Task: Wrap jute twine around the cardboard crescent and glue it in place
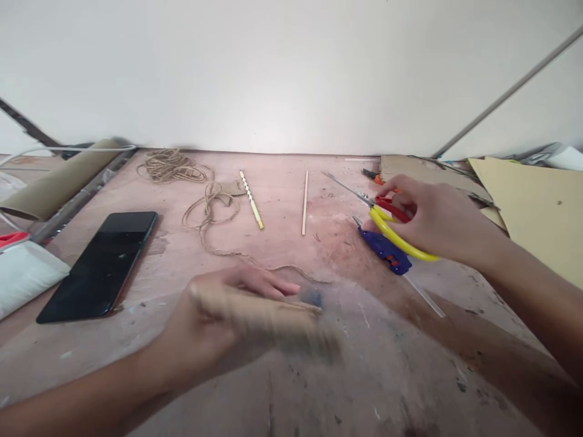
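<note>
Left hand (218, 321): fingers curled around a blurred, tan, twine-wrapped stick (268, 318), low over the stained wooden table (387, 376). Right hand (437, 221): fingers closed through yellow-and-red-handled scissors (387, 224), blades apart, above a blue glue gun (385, 250). Loose jute twine (204, 200) trails uncut; wrapping seems partly done.

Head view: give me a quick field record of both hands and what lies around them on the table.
left hand: grips a blurred roll wrapped in twine, low over the table
right hand: holds yellow-handled scissors
under scissors: blue glue gun lying flat
phone: left, screen dark
twine: loose coil at back, strand trailing toward left hand
sticks: patterned stick, plain stick, centre back
cardboard: right
</note>
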A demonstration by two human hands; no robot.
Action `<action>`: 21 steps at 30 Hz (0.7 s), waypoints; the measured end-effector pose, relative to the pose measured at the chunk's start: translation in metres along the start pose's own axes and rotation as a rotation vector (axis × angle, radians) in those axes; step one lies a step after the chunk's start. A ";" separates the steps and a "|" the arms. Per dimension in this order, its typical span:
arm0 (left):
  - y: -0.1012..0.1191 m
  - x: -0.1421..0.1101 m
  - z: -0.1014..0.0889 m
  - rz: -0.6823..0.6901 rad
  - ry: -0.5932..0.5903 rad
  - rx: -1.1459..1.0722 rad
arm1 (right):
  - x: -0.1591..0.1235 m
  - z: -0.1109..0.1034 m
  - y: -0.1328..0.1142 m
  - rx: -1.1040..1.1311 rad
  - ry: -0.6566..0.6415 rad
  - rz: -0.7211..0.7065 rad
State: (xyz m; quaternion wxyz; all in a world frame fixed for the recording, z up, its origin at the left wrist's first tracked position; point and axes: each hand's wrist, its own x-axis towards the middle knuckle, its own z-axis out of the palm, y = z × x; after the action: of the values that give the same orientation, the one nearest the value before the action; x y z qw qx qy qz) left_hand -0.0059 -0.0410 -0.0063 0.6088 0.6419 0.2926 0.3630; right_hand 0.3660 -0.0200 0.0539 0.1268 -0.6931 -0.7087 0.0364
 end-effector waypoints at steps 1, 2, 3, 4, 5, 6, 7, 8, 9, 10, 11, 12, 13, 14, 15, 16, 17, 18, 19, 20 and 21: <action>-0.001 0.003 -0.001 0.074 -0.071 0.057 | 0.007 0.002 0.009 -0.012 -0.008 0.016; -0.002 0.006 -0.003 0.143 -0.139 0.129 | 0.013 0.004 0.018 -0.024 -0.016 0.024; -0.004 0.009 -0.004 0.202 -0.199 0.207 | 0.018 0.007 0.027 -0.040 -0.025 0.028; -0.005 0.012 -0.005 0.245 -0.246 0.282 | 0.022 0.011 0.036 -0.059 -0.027 0.028; -0.006 0.015 -0.006 0.278 -0.278 0.355 | 0.025 0.015 0.043 -0.082 -0.026 0.025; -0.007 0.017 -0.007 0.303 -0.297 0.422 | 0.027 0.019 0.050 -0.103 -0.028 0.018; -0.007 0.019 -0.008 0.322 -0.302 0.484 | 0.028 0.022 0.056 -0.119 -0.032 0.004; -0.006 0.020 -0.009 0.336 -0.295 0.539 | 0.029 0.026 0.060 -0.129 -0.037 -0.017; -0.006 0.020 -0.011 0.346 -0.277 0.588 | 0.030 0.029 0.064 -0.131 -0.040 -0.043; -0.004 0.020 -0.013 0.355 -0.251 0.631 | 0.031 0.031 0.066 -0.128 -0.037 -0.072; -0.003 0.020 -0.015 0.361 -0.221 0.669 | 0.032 0.032 0.066 -0.121 -0.023 -0.101; -0.002 0.019 -0.017 0.365 -0.198 0.700 | 0.032 0.033 0.065 -0.111 0.001 -0.131; -0.001 0.017 -0.018 0.371 -0.187 0.728 | 0.031 0.032 0.062 -0.098 0.026 -0.162; 0.000 0.015 -0.018 0.381 -0.189 0.755 | 0.029 0.032 0.057 -0.081 0.050 -0.199; 0.001 0.013 -0.018 0.393 -0.203 0.781 | 0.025 0.031 0.049 -0.060 0.064 -0.244; 0.001 0.010 -0.017 0.406 -0.224 0.806 | 0.020 0.029 0.038 -0.036 0.066 -0.300; 0.001 0.009 -0.015 0.421 -0.248 0.833 | 0.013 0.028 0.026 -0.008 0.054 -0.365; 0.001 0.008 -0.014 0.435 -0.279 0.867 | 0.004 0.028 0.013 0.020 0.026 -0.438; 0.001 0.007 -0.012 0.445 -0.315 0.904 | -0.006 0.027 -0.001 0.047 -0.013 -0.515; 0.001 0.007 -0.011 0.452 -0.348 0.937 | -0.016 0.027 -0.015 0.066 -0.055 -0.587; 0.000 0.007 -0.010 0.459 -0.376 0.965 | -0.025 0.028 -0.028 0.079 -0.091 -0.644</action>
State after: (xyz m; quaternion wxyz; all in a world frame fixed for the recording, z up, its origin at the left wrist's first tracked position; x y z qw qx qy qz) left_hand -0.0103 -0.0292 -0.0052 0.1935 0.9482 0.1650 0.1903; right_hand 0.3329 -0.0425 0.0299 0.1266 -0.4257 -0.8944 0.0529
